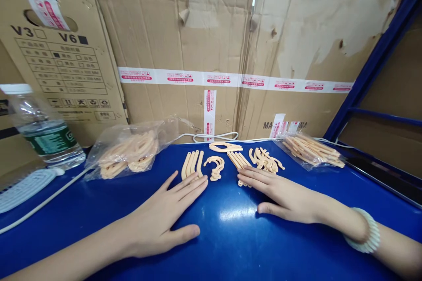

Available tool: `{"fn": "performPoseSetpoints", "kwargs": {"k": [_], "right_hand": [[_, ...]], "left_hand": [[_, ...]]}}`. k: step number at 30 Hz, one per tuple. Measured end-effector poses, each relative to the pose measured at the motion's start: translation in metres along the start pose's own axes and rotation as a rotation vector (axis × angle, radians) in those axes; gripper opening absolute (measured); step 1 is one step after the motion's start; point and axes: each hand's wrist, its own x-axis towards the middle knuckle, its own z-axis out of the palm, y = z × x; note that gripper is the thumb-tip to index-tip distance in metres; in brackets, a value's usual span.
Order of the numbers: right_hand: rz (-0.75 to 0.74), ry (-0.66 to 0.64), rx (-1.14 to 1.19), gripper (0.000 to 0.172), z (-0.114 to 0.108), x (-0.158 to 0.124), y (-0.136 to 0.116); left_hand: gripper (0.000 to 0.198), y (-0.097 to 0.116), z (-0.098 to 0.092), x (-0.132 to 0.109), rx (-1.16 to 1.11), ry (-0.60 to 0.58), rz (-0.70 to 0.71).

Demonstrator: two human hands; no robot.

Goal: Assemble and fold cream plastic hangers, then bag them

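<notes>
My left hand (161,217) is flat and open, thumb spread away. Its fingertips lie over the lower ends of a row of beige bent strips (191,162). My right hand (285,193) is open too, its outstretched fingers covering the near part of a row of straight beige strips (238,160). Between the hands sits a small stack of beige hook-shaped pieces (216,167). Behind it lie flat beige pieces with a long opening (226,144). A loose heap of small curved beige pieces (265,160) is just beyond my right hand. Neither hand grips anything.
Clear plastic bags of beige parts stand at left (128,156) and right (313,151) on the blue table (227,246). A water bottle (49,136), a white fan-like grille (26,189) and a cable (46,210) are at left. A dark flat device (385,178) lies right. Cardboard (184,44) walls the back.
</notes>
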Motion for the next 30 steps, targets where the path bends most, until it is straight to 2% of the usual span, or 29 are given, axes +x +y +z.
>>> {"fn": "performPoseSetpoints", "kwargs": {"k": [6,8,10,12,14,16,18,22,26,30], "right_hand": [[-0.022,0.033,0.001,0.062,0.001,0.003,0.006],[-0.030,0.118,-0.004,0.058,-0.003,0.008,0.012],[-0.004,0.256,-0.017,0.053,-0.012,0.017,0.022],[0.074,0.395,-0.030,0.046,-0.027,0.030,0.037],[0.147,0.446,-0.031,0.038,-0.044,0.047,0.054],[0.251,0.321,0.011,0.032,-0.058,0.067,0.069],[0.265,0.225,0.030,0.028,-0.064,0.086,0.081],[0.254,0.142,0.043,0.030,-0.055,0.113,0.090],[0.251,0.157,0.117,0.037,-0.041,0.121,0.092],[0.270,0.266,0.272,0.030,-0.035,0.120,0.096]], "left_hand": [[0.069,-0.002,0.004,-0.002,0.015,0.063,-0.026],[0.069,-0.003,0.005,-0.002,0.008,0.092,-0.021],[0.068,-0.003,0.004,-0.003,-0.001,0.130,0.009],[0.065,-0.003,0.003,-0.003,-0.006,0.173,0.077],[0.056,-0.003,0.000,-0.003,0.006,0.204,0.178],[0.044,-0.001,-0.002,-0.003,0.038,0.218,0.284],[0.036,0.000,-0.004,-0.003,0.080,0.229,0.370],[0.029,0.002,-0.006,-0.002,0.115,0.275,0.450],[0.026,0.002,-0.005,-0.002,0.107,0.303,0.459],[0.026,0.002,-0.004,-0.001,0.105,0.302,0.459]]}}
